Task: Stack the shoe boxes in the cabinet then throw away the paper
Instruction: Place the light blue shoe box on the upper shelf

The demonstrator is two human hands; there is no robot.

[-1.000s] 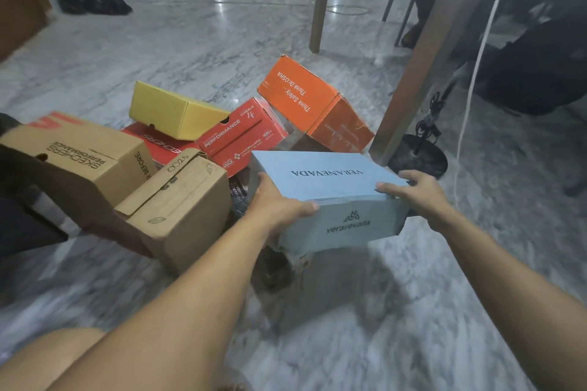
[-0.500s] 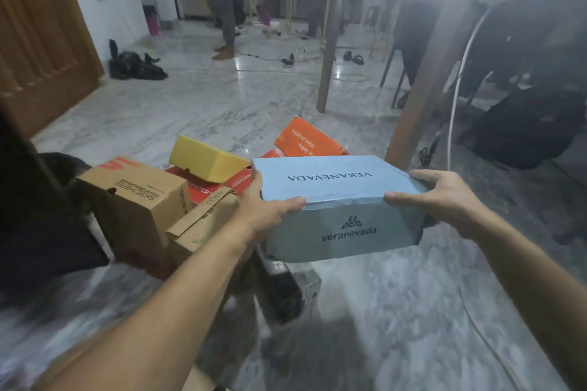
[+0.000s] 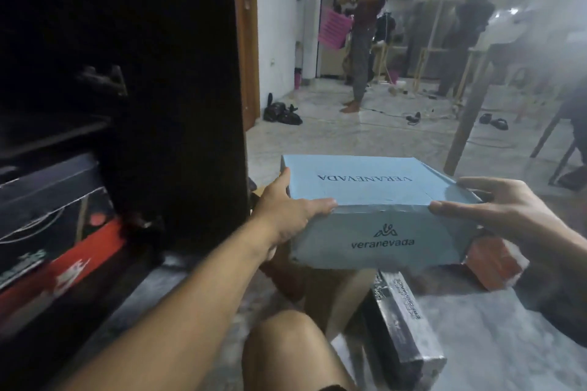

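I hold a light blue shoe box [image 3: 378, 209] marked "veranevada" in the air between both hands. My left hand [image 3: 286, 209] grips its left end, thumb along the top front edge. My right hand [image 3: 495, 209] grips its right end the same way. The dark cabinet [image 3: 143, 73] stands to the left of the box, its inside deep in shadow. On its lower shelf lie a dark blue box [image 3: 47, 200] and under it a red box [image 3: 63, 273] with a white logo. No paper is visible.
Under the held box lie a black box [image 3: 403, 327], an orange box [image 3: 495, 263] and a brown box [image 3: 336, 292] on the marble floor. My knee [image 3: 292, 349] is at the bottom. A person [image 3: 362, 28] with a pink basket stands farther back; table legs [image 3: 467, 124] at right.
The view has swung left and up from the pile of boxes to the cabinet. The blue box, still held in both hands, has risen and come beside the cabinet's open front.
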